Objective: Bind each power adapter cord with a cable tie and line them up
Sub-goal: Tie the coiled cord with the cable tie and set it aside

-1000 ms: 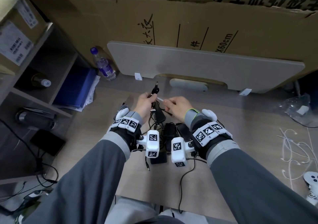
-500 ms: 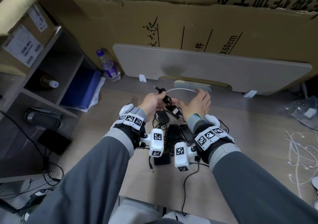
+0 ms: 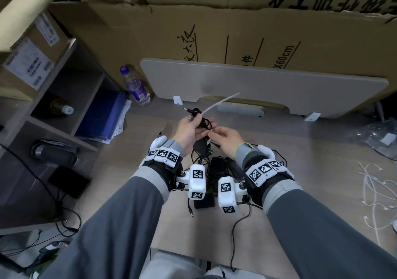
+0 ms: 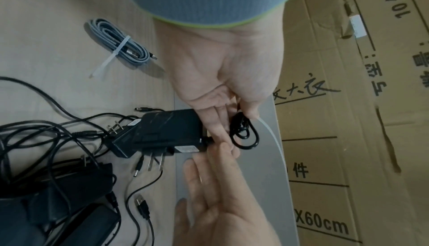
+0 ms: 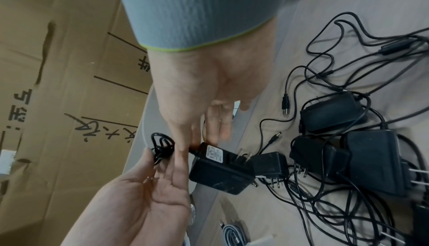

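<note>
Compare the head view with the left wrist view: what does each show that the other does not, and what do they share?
Only the head view shows the water bottle, the shelf and the loose white cables at the right. Only the left wrist view shows the grey braided cable, already bound with a white tie, and the adapter's plug pins. Both show the left hand holding the coiled black cord, the adapter hanging below it, and the right hand close beside.
</note>
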`<state>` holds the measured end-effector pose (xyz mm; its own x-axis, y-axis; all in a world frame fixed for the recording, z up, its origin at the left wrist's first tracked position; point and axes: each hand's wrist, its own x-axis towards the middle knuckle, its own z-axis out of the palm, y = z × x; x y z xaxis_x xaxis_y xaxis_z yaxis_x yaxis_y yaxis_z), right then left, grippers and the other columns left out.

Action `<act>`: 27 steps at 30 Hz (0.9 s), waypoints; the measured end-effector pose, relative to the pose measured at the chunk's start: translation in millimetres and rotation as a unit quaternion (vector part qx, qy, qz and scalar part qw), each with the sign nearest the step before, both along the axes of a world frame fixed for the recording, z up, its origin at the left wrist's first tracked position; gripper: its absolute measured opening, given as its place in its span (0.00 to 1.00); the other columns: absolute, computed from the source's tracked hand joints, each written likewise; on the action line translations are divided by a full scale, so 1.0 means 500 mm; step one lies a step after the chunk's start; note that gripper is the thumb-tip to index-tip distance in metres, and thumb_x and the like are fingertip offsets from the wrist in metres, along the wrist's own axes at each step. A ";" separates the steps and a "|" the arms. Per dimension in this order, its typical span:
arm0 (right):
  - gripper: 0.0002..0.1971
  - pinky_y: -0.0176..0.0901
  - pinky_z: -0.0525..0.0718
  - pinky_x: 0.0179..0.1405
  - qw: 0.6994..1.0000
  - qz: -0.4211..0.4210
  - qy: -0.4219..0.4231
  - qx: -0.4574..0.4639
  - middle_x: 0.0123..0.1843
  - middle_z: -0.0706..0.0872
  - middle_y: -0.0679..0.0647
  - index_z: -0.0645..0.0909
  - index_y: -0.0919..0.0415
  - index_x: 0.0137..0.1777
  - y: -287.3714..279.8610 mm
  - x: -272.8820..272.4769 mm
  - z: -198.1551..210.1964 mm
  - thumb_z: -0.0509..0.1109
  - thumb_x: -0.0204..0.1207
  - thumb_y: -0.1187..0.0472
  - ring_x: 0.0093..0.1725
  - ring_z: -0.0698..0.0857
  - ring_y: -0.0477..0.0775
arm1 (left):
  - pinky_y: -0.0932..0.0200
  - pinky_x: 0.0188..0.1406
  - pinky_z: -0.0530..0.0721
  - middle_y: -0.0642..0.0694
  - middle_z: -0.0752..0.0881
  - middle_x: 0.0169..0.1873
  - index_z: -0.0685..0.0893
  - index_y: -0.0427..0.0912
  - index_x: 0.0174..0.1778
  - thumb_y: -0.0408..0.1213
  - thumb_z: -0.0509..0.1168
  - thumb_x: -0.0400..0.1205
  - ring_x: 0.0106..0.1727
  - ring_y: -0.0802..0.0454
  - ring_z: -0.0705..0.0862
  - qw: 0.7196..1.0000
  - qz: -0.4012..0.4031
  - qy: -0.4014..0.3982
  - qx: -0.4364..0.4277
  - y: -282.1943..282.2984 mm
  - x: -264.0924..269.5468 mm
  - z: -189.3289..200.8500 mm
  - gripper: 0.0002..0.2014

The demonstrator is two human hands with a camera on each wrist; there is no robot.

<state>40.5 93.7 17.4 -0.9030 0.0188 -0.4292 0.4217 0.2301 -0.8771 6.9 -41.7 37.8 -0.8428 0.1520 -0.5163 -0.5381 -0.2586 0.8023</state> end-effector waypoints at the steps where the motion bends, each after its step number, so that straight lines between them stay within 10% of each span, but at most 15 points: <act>1: 0.12 0.14 0.73 0.40 1.000 0.009 0.018 0.008 0.54 0.88 0.54 0.85 0.63 0.61 0.001 0.002 0.002 0.69 0.83 0.59 0.52 0.84 0.48 | 0.60 0.43 0.89 0.32 0.88 0.57 0.70 0.24 0.70 0.38 0.55 0.90 0.50 0.44 0.92 1.000 0.004 -0.002 0.010 -0.003 -0.001 0.000 0.20; 6: 0.06 0.31 0.81 0.53 0.999 0.022 0.033 -0.023 0.48 0.89 0.50 0.83 0.61 0.53 -0.006 0.006 0.009 0.73 0.80 0.61 0.46 0.86 0.44 | 0.55 0.50 0.90 0.35 0.89 0.57 0.75 0.27 0.65 0.40 0.55 0.90 0.55 0.41 0.90 1.000 -0.003 -0.008 -0.004 -0.016 -0.005 0.007 0.18; 10: 0.03 0.37 0.80 0.48 0.997 0.034 0.022 -0.059 0.45 0.86 0.57 0.79 0.59 0.48 -0.020 0.005 0.003 0.71 0.81 0.66 0.42 0.82 0.48 | 0.70 0.25 0.80 0.43 0.90 0.50 0.76 0.42 0.48 0.38 0.54 0.91 0.36 0.57 0.90 0.999 -0.012 0.023 -0.035 -0.012 0.004 0.013 0.09; 13: 0.02 0.34 0.74 0.37 0.998 0.026 0.022 -0.050 0.38 0.83 0.56 0.79 0.61 0.49 -0.019 0.009 0.000 0.69 0.83 0.64 0.37 0.79 0.45 | 0.63 0.32 0.84 0.38 0.89 0.48 0.77 0.40 0.50 0.35 0.55 0.89 0.39 0.49 0.89 1.000 -0.017 0.014 -0.016 -0.019 0.001 0.009 0.07; 18: 0.05 0.37 0.78 0.44 1.000 0.005 0.020 -0.018 0.45 0.87 0.57 0.80 0.55 0.46 -0.013 0.009 -0.011 0.69 0.82 0.64 0.42 0.82 0.47 | 0.54 0.47 0.84 0.41 0.88 0.38 0.79 0.37 0.50 0.32 0.57 0.87 0.41 0.46 0.87 1.000 -0.015 -0.013 0.010 -0.034 0.010 0.007 0.06; 27: 0.06 0.53 0.86 0.62 0.997 -0.004 0.054 0.051 0.43 0.92 0.48 0.87 0.48 0.39 -0.014 0.011 -0.008 0.76 0.75 0.59 0.48 0.91 0.50 | 0.56 0.40 0.86 0.32 0.87 0.58 0.77 0.31 0.64 0.32 0.52 0.87 0.48 0.42 0.89 0.998 -0.030 -0.055 0.021 -0.018 0.024 0.019 0.15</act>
<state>46.1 86.5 13.5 -0.9433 0.0642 -0.3258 0.3288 0.3179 -0.8893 18.7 -50.7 47.4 -0.7700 0.2242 -0.5974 -0.6380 -0.2553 0.7265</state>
